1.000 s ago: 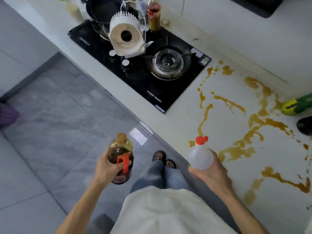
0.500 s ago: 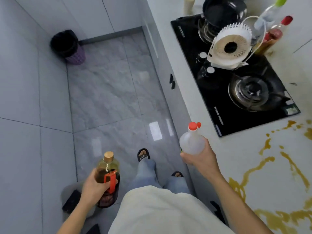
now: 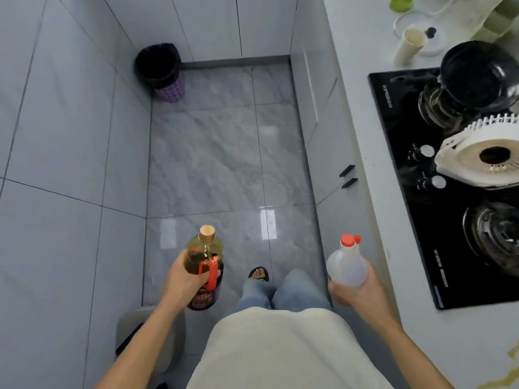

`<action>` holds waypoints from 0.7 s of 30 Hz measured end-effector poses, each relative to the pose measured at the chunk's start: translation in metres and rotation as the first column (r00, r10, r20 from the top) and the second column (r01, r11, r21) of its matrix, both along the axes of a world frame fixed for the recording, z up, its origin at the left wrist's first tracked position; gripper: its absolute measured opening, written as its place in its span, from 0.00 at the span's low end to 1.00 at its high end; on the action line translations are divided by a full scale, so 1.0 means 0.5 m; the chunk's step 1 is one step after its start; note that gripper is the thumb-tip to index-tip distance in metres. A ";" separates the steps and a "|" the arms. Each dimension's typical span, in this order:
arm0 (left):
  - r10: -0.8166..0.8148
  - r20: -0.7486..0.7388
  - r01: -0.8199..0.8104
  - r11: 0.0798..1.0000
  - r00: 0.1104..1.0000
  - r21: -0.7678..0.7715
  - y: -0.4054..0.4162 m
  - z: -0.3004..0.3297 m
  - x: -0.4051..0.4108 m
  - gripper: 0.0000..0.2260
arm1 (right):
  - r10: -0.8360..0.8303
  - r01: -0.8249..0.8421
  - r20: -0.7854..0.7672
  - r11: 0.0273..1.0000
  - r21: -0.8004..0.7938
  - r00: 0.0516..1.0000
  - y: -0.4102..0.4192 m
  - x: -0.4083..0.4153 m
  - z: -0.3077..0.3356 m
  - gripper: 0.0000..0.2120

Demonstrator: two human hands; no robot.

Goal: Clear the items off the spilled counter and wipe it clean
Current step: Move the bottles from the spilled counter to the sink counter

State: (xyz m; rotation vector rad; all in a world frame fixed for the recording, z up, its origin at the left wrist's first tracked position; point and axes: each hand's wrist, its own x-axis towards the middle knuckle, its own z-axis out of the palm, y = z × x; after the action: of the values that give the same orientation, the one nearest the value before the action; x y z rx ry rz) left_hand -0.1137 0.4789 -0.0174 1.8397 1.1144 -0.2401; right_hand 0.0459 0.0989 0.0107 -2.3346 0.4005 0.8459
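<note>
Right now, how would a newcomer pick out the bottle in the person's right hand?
Find the black hob on the counter's right side; just left of the counter edge, the right hand grips a clear bottle. Its red cap and pale, nearly colourless body set it apart from the dark, cork-topped bottle in the left hand.

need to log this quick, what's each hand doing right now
Left hand: grips the dark bottle with the orange handle.
Right hand: holds the clear red-capped bottle.

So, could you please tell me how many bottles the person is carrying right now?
2. A dark-liquid bottle with a red handle is held in the left hand over the floor; a translucent red-capped bottle is held in the right hand, beside the counter edge.
</note>
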 end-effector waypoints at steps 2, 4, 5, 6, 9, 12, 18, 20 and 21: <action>0.006 0.031 -0.006 1.000 1.000 -0.003 0.035 0.010 0.066 0.25 | 0.001 0.000 -0.026 0.999 0.034 1.000 0.004 0.019 -0.004 0.25; 0.000 0.053 0.000 1.000 0.999 0.001 0.068 0.015 0.131 0.27 | -0.021 0.023 -0.034 0.998 0.059 0.999 0.010 0.045 -0.005 0.29; -0.005 0.062 0.005 1.000 0.998 0.004 0.084 0.015 0.161 0.28 | -0.018 0.020 -0.033 0.998 0.061 0.999 0.017 0.063 -0.005 0.30; -0.007 0.068 0.006 1.000 0.998 0.008 0.100 0.015 0.190 0.29 | -0.011 0.012 -0.032 0.998 0.062 0.999 0.025 0.084 -0.007 0.29; -0.015 0.065 0.014 1.000 0.998 0.028 0.145 0.011 0.274 0.30 | -0.027 0.030 -0.033 0.996 0.083 0.999 0.051 0.158 -0.024 0.27; -0.036 0.036 0.034 0.998 0.999 0.050 0.181 0.007 0.337 0.28 | -0.007 0.013 -0.044 0.990 0.137 0.999 0.083 0.250 -0.041 0.22; -0.001 0.001 0.000 0.999 1.000 0.054 0.238 0.001 0.405 0.26 | 0.082 -0.082 0.011 0.985 0.155 0.997 0.208 0.461 -0.061 0.28; 0.041 -0.011 -0.040 0.998 0.999 0.045 0.257 -0.002 0.404 0.27 | 0.132 -0.138 0.044 0.977 0.162 0.990 0.265 0.531 -0.058 0.26; 0.055 -0.020 -0.054 0.998 0.998 0.044 0.266 -0.003 0.403 0.28 | 0.146 -0.153 0.059 0.977 0.148 0.988 0.299 0.566 -0.055 0.24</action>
State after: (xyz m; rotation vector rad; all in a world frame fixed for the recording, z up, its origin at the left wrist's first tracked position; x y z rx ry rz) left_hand 0.0879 0.6121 -0.0191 1.8464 1.1914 -0.2057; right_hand 0.3287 0.2482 -0.0168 -2.2582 0.1354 0.8577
